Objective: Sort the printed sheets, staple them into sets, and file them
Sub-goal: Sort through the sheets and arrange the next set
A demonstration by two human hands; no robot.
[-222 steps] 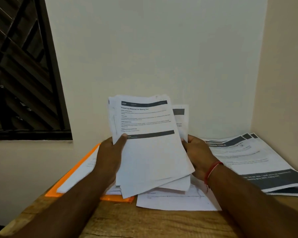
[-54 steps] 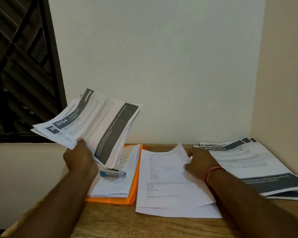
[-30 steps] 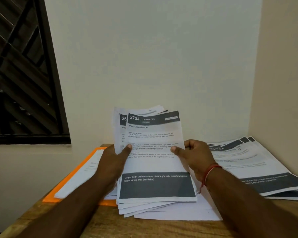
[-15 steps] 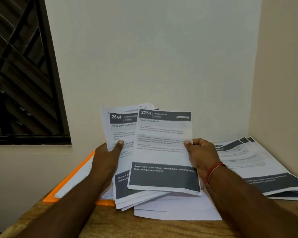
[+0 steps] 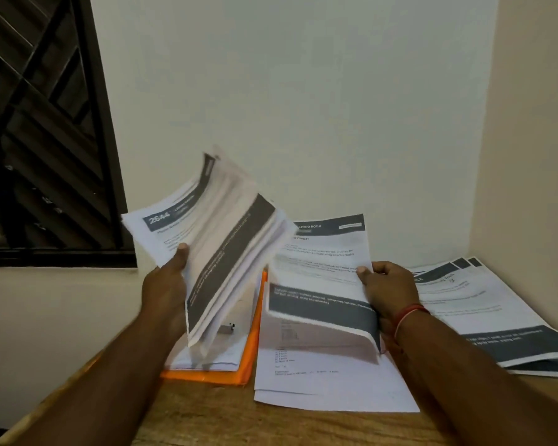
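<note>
Since the last frame we are swinging the stack (image 5: 213,246) left and upward in our left hand (image 5: 166,284), thumb clamped over its face, while our right hand (image 5: 388,288) is pinching the Living Room sheet (image 5: 319,272) by its edge, above the plain sheets (image 5: 329,391) lying on the table (image 5: 223,420). We are judging sorting as still under way: one banded pile (image 5: 483,310) is lying far right, and the stapler (image 5: 228,328) is sitting unused on papers in the orange folder (image 5: 250,349), so stapling and filing are remaining.

"2644" on tilted stack (image 5: 213,239), "LIVING ROOM" and "Carpet" on lifted sheet (image 5: 319,272)
</note>
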